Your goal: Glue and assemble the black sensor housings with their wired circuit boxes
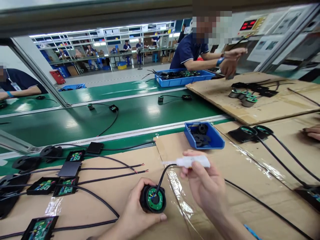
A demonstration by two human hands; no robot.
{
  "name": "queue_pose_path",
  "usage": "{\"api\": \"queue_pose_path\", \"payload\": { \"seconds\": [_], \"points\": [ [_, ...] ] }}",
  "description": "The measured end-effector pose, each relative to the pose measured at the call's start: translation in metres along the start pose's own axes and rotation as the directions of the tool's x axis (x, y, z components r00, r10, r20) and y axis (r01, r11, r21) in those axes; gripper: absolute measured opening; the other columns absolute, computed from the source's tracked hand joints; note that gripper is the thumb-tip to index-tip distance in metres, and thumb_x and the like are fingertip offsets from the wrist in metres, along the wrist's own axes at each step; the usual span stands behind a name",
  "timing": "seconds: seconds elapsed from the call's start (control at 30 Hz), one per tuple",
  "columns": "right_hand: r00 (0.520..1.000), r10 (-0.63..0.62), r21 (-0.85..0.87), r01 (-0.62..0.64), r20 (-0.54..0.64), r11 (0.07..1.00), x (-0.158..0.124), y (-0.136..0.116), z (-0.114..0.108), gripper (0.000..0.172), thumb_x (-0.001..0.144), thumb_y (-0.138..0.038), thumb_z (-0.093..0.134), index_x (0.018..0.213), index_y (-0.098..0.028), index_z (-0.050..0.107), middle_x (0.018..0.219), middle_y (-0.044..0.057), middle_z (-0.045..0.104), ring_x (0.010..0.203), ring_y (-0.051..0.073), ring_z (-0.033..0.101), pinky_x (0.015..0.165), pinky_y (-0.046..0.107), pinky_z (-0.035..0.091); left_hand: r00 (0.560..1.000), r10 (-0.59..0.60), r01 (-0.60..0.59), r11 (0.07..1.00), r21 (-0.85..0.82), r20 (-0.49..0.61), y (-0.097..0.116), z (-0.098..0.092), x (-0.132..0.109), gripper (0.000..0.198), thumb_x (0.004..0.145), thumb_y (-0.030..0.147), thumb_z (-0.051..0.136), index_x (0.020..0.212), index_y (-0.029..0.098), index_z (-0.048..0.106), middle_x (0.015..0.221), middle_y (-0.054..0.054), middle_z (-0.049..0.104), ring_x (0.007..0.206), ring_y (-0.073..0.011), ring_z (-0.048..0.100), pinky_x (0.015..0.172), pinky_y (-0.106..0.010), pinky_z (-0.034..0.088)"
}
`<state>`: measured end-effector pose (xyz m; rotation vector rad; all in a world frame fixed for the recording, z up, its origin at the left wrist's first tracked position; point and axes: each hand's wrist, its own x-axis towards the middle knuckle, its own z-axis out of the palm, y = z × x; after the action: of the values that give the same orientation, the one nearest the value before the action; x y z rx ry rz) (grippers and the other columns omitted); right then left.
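My left hand (138, 210) is wrapped round a round black housing (163, 200), with its open face turned up. Inside it sits a ring-shaped green circuit board (151, 197) with thin coloured wires at its centre. A black cable (162, 178) rises out of the housing and passes behind my right hand. Between the thumb and fingers of my right hand (202, 176) is a small white tube (193, 162) with a thin nozzle. The nozzle points left, above the cable and apart from the board. Whether those fingers also touch the cable is hidden.
Beyond my right hand stands a blue bin (205, 141) of black parts. Black boxes with circuit boards (43, 185) and cables lie at left. Green conveyor (140, 111) runs across; a person (191, 50) works at a cardboard sheet (270, 106). Another person's hand (313, 132) shows at right.
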<state>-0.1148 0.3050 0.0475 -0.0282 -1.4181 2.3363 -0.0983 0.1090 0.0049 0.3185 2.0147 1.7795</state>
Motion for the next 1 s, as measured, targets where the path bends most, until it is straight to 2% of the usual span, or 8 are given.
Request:
{"api": "queue_pose_path", "payload": {
  "seconds": [0.13, 0.27, 0.33, 0.47, 0.57, 0.73, 0.87, 1.0],
  "points": [
    [0.998, 0.047, -0.094, -0.042, 0.051, 0.995, 0.056, 0.018, 0.009, 0.042, 0.068, -0.036, 0.084, 0.095, -0.02, 0.057, 0.083, 0.001, 0.06, 0.073, 0.013, 0.064, 0.075, 0.034, 0.06, 0.994, 0.105, -0.086, 0.943, 0.32, -0.041, 0.007, -0.001, 0.014, 0.06, 0.053, 0.029, 0.091, 0.102, 0.019, 0.058, 0.107, -0.004, 0.059, 0.102, -0.0233, 0.053, 0.09, -0.033, 0.04],
    [0.989, 0.082, -0.215, -0.053, 0.125, 0.975, 0.101, 0.061, 0.022, 0.049, 0.063, -0.039, 0.083, 0.095, -0.018, 0.052, 0.09, 0.002, 0.059, 0.08, 0.016, 0.062, 0.079, 0.037, 0.057, 0.994, 0.094, -0.074, 0.946, 0.315, -0.047, 0.009, 0.004, 0.023, 0.059, 0.052, 0.024, 0.09, 0.1, 0.018, 0.056, 0.107, -0.005, 0.054, 0.102, -0.0229, 0.051, 0.09, -0.034, 0.041],
    [0.98, 0.105, -0.315, -0.047, 0.169, 0.948, 0.12, 0.084, 0.028, 0.045, 0.067, -0.037, 0.079, 0.1, -0.015, 0.057, 0.093, 0.005, 0.06, 0.082, 0.015, 0.06, 0.08, 0.035, 0.054, 0.997, 0.068, -0.052, 0.946, 0.32, -0.038, 0.009, 0.006, 0.026, 0.059, 0.054, 0.028, 0.09, 0.1, 0.018, 0.055, 0.109, -0.007, 0.052, 0.104, -0.0243, 0.049, 0.093, -0.037, 0.041],
    [0.94, 0.207, -0.534, -0.032, 0.272, 0.845, 0.15, 0.124, 0.034, 0.021, 0.079, -0.019, 0.07, 0.095, -0.01, 0.061, 0.089, 0.004, 0.063, 0.081, 0.014, 0.06, 0.081, 0.034, 0.051, 0.998, 0.035, -0.011, 0.92, 0.393, -0.054, 0.009, 0.003, 0.029, 0.057, 0.058, 0.036, 0.089, 0.099, 0.016, 0.053, 0.11, -0.009, 0.054, 0.111, -0.0289, 0.044, 0.098, -0.044, 0.037],
    [0.925, 0.242, -0.667, 0.016, 0.293, 0.745, 0.163, 0.141, 0.031, 0.016, 0.08, -0.011, 0.069, 0.092, -0.01, 0.06, 0.086, 0.002, 0.063, 0.082, 0.015, 0.06, 0.083, 0.034, 0.05, 0.999, 0.027, -0.009, 0.913, 0.408, -0.037, 0.011, -0.002, 0.028, 0.059, 0.056, 0.03, 0.09, 0.1, 0.016, 0.053, 0.112, -0.009, 0.056, 0.11, -0.029, 0.045, 0.098, -0.044, 0.038],
    [0.913, 0.223, -0.773, 0.137, 0.341, 0.62, 0.162, 0.141, 0.021, 0.018, 0.079, -0.01, 0.071, 0.093, -0.011, 0.06, 0.089, 0.002, 0.064, 0.087, 0.016, 0.061, 0.088, 0.037, 0.048, 0.998, 0.04, -0.059, 0.918, 0.393, 0.058, 0.017, -0.013, 0.024, 0.069, 0.063, 0.022, 0.084, 0.124, 0.017, 0.052, 0.127, -0.01, 0.056, 0.122, -0.0293, 0.043, 0.106, -0.044, 0.035],
    [0.889, 0.201, -0.791, 0.24, 0.412, 0.563, 0.151, 0.128, 0.018, 0.015, 0.089, -0.021, 0.064, 0.098, -0.009, 0.06, 0.094, 0.004, 0.063, 0.091, 0.017, 0.062, 0.09, 0.037, 0.048, 0.991, 0.097, -0.127, 0.911, 0.391, 0.096, 0.017, -0.017, 0.026, 0.058, 0.067, 0.024, 0.083, 0.119, 0.019, 0.058, 0.123, -0.007, 0.06, 0.121, -0.0277, 0.046, 0.107, -0.042, 0.035],
    [0.871, 0.174, -0.802, 0.322, 0.459, 0.503, 0.141, 0.108, 0.019, 0.029, 0.099, -0.03, 0.049, 0.114, -0.008, 0.057, 0.106, 0.007, 0.06, 0.102, 0.02, 0.061, 0.093, 0.038, 0.047, 0.99, 0.113, -0.138, 0.889, 0.436, 0.082, 0.014, -0.016, 0.027, 0.058, 0.065, 0.023, 0.084, 0.117, 0.019, 0.059, 0.12, -0.006, 0.062, 0.115, -0.0267, 0.05, 0.102, -0.04, 0.039]
  ]
}}
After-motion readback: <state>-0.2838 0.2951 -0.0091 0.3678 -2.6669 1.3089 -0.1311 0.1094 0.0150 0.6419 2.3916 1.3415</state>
